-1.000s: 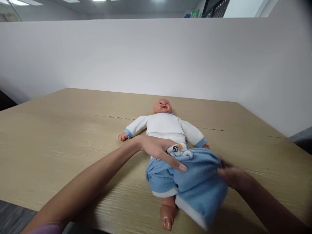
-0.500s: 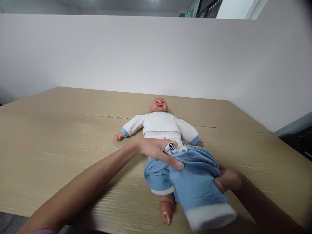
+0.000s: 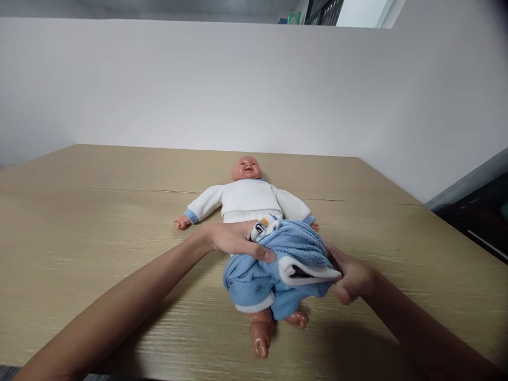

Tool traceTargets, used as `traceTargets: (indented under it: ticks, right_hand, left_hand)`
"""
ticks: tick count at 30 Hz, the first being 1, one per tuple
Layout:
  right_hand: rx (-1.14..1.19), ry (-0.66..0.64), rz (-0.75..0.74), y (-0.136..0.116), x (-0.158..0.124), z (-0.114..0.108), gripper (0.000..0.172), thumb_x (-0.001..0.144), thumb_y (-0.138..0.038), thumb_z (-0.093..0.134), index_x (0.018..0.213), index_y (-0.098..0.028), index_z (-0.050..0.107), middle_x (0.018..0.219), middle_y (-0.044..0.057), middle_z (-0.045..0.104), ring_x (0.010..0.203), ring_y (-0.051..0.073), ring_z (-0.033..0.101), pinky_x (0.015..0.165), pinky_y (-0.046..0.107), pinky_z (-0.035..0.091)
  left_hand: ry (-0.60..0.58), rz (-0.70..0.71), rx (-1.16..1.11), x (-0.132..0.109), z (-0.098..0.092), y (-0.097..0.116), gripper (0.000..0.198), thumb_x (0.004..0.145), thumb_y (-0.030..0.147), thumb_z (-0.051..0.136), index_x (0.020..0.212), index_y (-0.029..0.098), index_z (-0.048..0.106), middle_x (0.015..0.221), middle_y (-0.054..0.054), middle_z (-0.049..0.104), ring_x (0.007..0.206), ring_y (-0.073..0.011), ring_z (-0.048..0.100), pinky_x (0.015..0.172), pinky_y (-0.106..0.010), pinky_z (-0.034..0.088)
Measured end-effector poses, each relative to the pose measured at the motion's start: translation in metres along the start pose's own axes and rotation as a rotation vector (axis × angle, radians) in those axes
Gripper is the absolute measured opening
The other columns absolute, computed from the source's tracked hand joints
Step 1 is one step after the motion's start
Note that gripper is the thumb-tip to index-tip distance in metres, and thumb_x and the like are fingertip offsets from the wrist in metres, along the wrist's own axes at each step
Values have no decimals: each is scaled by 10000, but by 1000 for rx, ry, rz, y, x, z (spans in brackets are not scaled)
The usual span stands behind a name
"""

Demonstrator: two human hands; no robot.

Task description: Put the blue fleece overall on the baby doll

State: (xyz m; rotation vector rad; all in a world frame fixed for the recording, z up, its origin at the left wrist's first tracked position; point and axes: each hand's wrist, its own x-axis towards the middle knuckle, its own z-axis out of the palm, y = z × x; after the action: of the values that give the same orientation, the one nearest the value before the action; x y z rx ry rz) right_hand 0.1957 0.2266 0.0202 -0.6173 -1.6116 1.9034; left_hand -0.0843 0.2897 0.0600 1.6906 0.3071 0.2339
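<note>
A baby doll [image 3: 249, 198] in a white top with blue cuffs lies face up, its feet towards me. Blue fleece pants [image 3: 254, 291] with white hems are bunched around its hips and legs. My left hand [image 3: 242, 241] grips them near the waist, thumb on top and the other fingers hidden by cloth. On the other side, my right hand [image 3: 351, 272] holds the pants leg by its white hem [image 3: 305, 272], whose opening gapes towards me. One doll foot [image 3: 261, 336] sticks out of the nearer hem; the other foot [image 3: 297, 319] shows below the blue cloth.
The doll lies on a wide wooden table [image 3: 99, 222] with a seam running across it. A white partition wall [image 3: 222, 84] rises behind the table. A dark object [image 3: 476, 217] stands past the right edge.
My right hand has drawn the loose pants leg up and back, so its hem now sits near the doll's lap. The doll's second foot has come into view. My left hand keeps its grip.
</note>
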Motion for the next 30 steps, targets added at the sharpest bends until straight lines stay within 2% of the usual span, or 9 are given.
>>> traceTargets:
  ticks: [5, 9, 11, 13, 16, 19, 22, 25, 30]
  right_hand:
    - [65, 328, -68, -5, 17, 7, 306, 791, -431, 912, 985, -222, 801, 815, -12, 783, 790, 192, 726, 802, 268, 573]
    - [-10, 348, -16, -10, 25, 23, 212, 863, -400, 844, 933, -208, 788, 876, 10, 796, 806, 188, 715, 794, 269, 569]
    - [-101, 405, 44, -16, 23, 33, 307, 847, -375, 856, 1097, -210, 787, 1068, 34, 823, 958, 224, 744, 856, 293, 579]
    - [-186, 466, 103, -23, 21, 41, 432, 825, -388, 868, 1205, -207, 769, 1184, 54, 818, 1066, 265, 747, 911, 325, 590]
    - [-257, 506, 142, -34, 19, 48, 505, 832, -443, 850, 1264, -198, 758, 1205, 78, 819, 1113, 309, 748, 936, 367, 612]
    - [-286, 494, 113, -40, 18, 50, 543, 858, -473, 813, 1324, -201, 743, 1216, 85, 815, 1130, 320, 750, 942, 374, 628]
    - [-316, 492, 146, -39, 12, 54, 590, 891, -485, 779, 1407, -209, 703, 1094, 71, 828, 1024, 310, 781, 860, 368, 656]
    - [-293, 522, 222, -28, -2, 63, 720, 911, -571, 742, 1522, -214, 612, 1059, 84, 831, 904, 315, 797, 752, 392, 682]
    - [-500, 743, 283, 3, -34, 102, 710, 913, -668, 671, 1445, -198, 690, 1253, 159, 819, 1136, 379, 786, 934, 448, 684]
  left_hand:
    - [162, -117, 78, 5, 2, -3, 359, 802, 440, 838, 1016, 163, 762, 1054, -45, 760, 1068, -257, 662, 1016, -361, 551]
    - [159, -136, -224, 4, 4, -14, 370, 779, 520, 773, 834, 155, 743, 752, -9, 678, 723, -184, 605, 866, -340, 574]
    - [134, -119, -292, 1, 4, -18, 438, 753, 583, 807, 830, 156, 742, 756, -25, 702, 703, -193, 627, 822, -344, 582]
    - [98, -69, -214, 0, 3, -16, 436, 731, 527, 893, 936, 164, 767, 912, -45, 772, 863, -228, 704, 908, -352, 583]
    - [23, -40, -70, 0, 5, -6, 433, 775, 405, 920, 1128, 194, 785, 1116, -35, 796, 1143, -263, 716, 1094, -382, 539]
    - [98, -128, -11, 0, 8, 6, 444, 802, 408, 876, 1190, 214, 784, 1210, -23, 784, 1262, -295, 683, 1149, -414, 520]
    - [179, -211, -3, 0, 10, 11, 396, 824, 456, 803, 1125, 199, 777, 1198, -35, 776, 1230, -308, 685, 1130, -424, 524]
    - [140, -227, 40, 0, 12, 11, 339, 886, 465, 730, 1067, 179, 752, 1119, -49, 764, 1130, -281, 704, 1054, -398, 550]
    - [34, -210, 224, -1, 18, 17, 416, 794, 343, 773, 1170, 195, 672, 1193, -59, 747, 1147, -295, 704, 991, -385, 558]
